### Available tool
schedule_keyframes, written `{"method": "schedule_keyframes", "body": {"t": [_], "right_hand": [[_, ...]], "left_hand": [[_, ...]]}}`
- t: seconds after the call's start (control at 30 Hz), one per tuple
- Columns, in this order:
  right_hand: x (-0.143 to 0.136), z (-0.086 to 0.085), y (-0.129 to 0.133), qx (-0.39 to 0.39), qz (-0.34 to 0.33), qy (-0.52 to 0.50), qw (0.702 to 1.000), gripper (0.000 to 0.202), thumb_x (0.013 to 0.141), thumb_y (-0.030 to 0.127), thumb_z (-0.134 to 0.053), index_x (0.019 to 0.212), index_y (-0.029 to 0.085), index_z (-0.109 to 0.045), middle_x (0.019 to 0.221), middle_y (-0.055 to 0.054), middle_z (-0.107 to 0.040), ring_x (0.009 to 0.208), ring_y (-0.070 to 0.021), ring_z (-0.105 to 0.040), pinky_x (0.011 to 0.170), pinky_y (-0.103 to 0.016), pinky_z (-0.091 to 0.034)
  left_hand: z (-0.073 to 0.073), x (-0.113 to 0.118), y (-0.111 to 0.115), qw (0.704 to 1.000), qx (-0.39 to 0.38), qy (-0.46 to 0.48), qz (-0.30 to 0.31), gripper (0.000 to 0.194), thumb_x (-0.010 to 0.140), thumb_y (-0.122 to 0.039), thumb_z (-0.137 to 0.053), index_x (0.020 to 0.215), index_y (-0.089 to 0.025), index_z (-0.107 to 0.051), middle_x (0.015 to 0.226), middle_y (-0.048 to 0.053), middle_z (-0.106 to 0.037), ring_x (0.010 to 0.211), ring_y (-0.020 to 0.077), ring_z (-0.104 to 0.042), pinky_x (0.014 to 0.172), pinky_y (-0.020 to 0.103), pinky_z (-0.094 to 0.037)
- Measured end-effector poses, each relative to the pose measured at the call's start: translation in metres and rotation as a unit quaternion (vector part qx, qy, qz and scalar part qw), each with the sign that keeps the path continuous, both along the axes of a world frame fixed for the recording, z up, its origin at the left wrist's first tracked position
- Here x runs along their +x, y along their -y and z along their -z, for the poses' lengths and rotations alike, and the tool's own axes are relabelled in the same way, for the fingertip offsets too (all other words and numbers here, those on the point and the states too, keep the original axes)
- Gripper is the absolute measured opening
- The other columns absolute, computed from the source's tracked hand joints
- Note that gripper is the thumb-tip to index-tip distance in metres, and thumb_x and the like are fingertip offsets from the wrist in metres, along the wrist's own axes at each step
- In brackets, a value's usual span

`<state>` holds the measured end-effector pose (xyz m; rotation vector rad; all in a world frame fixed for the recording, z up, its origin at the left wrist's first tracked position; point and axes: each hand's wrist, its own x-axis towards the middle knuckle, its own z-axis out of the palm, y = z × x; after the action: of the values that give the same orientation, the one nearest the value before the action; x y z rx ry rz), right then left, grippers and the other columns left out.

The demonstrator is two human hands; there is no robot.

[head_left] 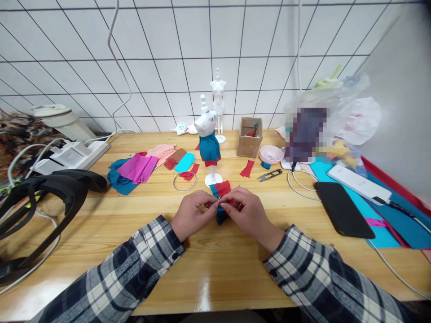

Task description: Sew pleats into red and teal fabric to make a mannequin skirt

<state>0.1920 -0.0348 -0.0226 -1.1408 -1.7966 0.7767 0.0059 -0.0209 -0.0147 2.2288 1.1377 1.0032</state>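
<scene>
Both hands meet at the middle of the wooden table. My left hand [198,212] is closed, its thumb and index finger pinching a tiny pale item too small to name. From the other side my right hand [248,212] pinches at the same spot. Under and behind the fingertips lie red crepe paper [223,187] and dark teal paper [220,216]. Just beyond stands a small white mannequin [206,123] wearing a teal skirt [209,149] with a red hem. A second, bare mannequin [218,92] is behind it.
Left of the hands are a metal ring [174,183], paper pieces [138,168] and a black headset frame [50,220]. To the right are a cardboard box [249,143], a pink bowl [271,154], thread snips [269,175], a black phone [343,209] and cables.
</scene>
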Motion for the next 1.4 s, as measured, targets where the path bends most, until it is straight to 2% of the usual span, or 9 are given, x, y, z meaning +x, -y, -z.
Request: {"method": "schedule_keyframes", "body": {"t": [0.1,0.3,0.43,0.7,0.93,1.03,1.13,1.27,1.4], "right_hand": [[0.0007,0.0004,0.0002,0.007,-0.007,0.015,1.0,0.016,0.083,0.024,-0.067,0.098,0.02,-0.073,0.087,-0.003,-0.068,0.064,-0.0113,-0.057,0.059,-0.025,-0.047],[0.0012,0.0001,0.0,0.01,-0.012,0.014,1.0,0.017,0.085,0.019,-0.063,0.096,0.021,-0.076,0.085,-0.003,-0.071,0.069,-0.0134,-0.061,0.062,-0.026,-0.048],[0.001,0.0003,0.0006,0.007,-0.02,0.022,1.0,0.018,0.085,0.023,-0.065,0.099,0.023,-0.076,0.085,-0.003,-0.071,0.068,-0.0129,-0.061,0.062,-0.026,-0.049],[0.0001,0.0025,-0.0005,0.02,0.001,0.036,0.999,0.011,0.082,0.02,-0.066,0.09,0.022,-0.074,0.082,-0.002,-0.071,0.074,-0.0154,-0.064,0.065,-0.027,-0.049],[-0.0002,-0.0015,0.003,0.019,0.021,0.038,0.999,0.012,0.081,0.023,-0.066,0.093,0.022,-0.07,0.079,-0.001,-0.067,0.065,-0.0137,-0.058,0.061,-0.026,-0.048],[-0.0011,-0.0024,0.0048,0.015,0.009,0.048,0.999,0.008,0.08,0.021,-0.065,0.087,0.022,-0.07,0.074,-0.001,-0.064,0.064,-0.0135,-0.057,0.06,-0.025,-0.046],[-0.0018,-0.0019,0.0035,-0.005,0.011,0.029,1.0,0.005,0.079,0.019,-0.065,0.082,0.021,-0.069,0.072,0.0,-0.063,0.062,-0.0124,-0.055,0.057,-0.024,-0.045],[-0.0017,-0.0002,-0.0003,-0.075,0.004,-0.034,0.997,0.007,0.082,0.023,-0.061,0.081,0.02,-0.067,0.07,0.001,-0.063,0.057,-0.0109,-0.052,0.052,-0.023,-0.042],[-0.0016,-0.0006,-0.0006,-0.083,-0.002,-0.038,0.996,0.008,0.084,0.023,-0.06,0.082,0.019,-0.067,0.072,0.0,-0.064,0.058,-0.0106,-0.05,0.053,-0.023,-0.041]], "left_hand": [[-0.0017,0.0006,0.0012,1.0,0.007,-0.001,0.0,0.013,0.082,-0.018,-0.06,0.073,-0.017,-0.07,0.068,0.001,-0.069,0.064,0.0113,-0.062,0.061,0.022,-0.046],[-0.0032,0.0018,0.0028,1.0,0.014,-0.005,-0.012,0.013,0.081,-0.017,-0.059,0.071,-0.018,-0.068,0.067,0.001,-0.069,0.063,0.0117,-0.062,0.061,0.022,-0.046],[-0.0007,0.0009,0.003,1.0,0.007,-0.011,-0.014,0.012,0.08,-0.017,-0.059,0.069,-0.018,-0.065,0.066,0.0,-0.067,0.062,0.0115,-0.06,0.06,0.022,-0.046],[-0.0014,0.0028,0.005,1.0,0.011,-0.014,-0.007,0.013,0.079,-0.017,-0.059,0.066,-0.017,-0.063,0.063,-0.001,-0.064,0.06,0.0108,-0.058,0.059,0.022,-0.043],[-0.0004,0.0025,0.0044,1.0,0.001,-0.013,-0.012,0.012,0.078,-0.015,-0.058,0.068,-0.018,-0.063,0.065,-0.001,-0.065,0.062,0.0112,-0.059,0.06,0.022,-0.044],[-0.0004,0.002,0.0039,1.0,0.0,-0.015,-0.012,0.012,0.079,-0.016,-0.058,0.067,-0.018,-0.061,0.065,-0.001,-0.065,0.062,0.0113,-0.058,0.06,0.023,-0.044],[-0.0021,0.0011,0.0037,1.0,-0.005,-0.016,0.0,0.014,0.083,-0.018,-0.057,0.069,-0.018,-0.062,0.066,0.0,-0.065,0.063,0.0119,-0.059,0.061,0.023,-0.044],[-0.0042,-0.0008,0.003,0.999,-0.011,-0.01,0.043,0.014,0.089,-0.025,-0.057,0.083,-0.019,-0.068,0.077,0.003,-0.069,0.072,0.0138,-0.062,0.067,0.025,-0.048],[-0.0031,-0.0012,0.0018,0.999,-0.002,-0.016,0.031,0.016,0.089,-0.026,-0.057,0.081,-0.019,-0.068,0.073,0.002,-0.068,0.069,0.0133,-0.061,0.065,0.025,-0.046]]}}
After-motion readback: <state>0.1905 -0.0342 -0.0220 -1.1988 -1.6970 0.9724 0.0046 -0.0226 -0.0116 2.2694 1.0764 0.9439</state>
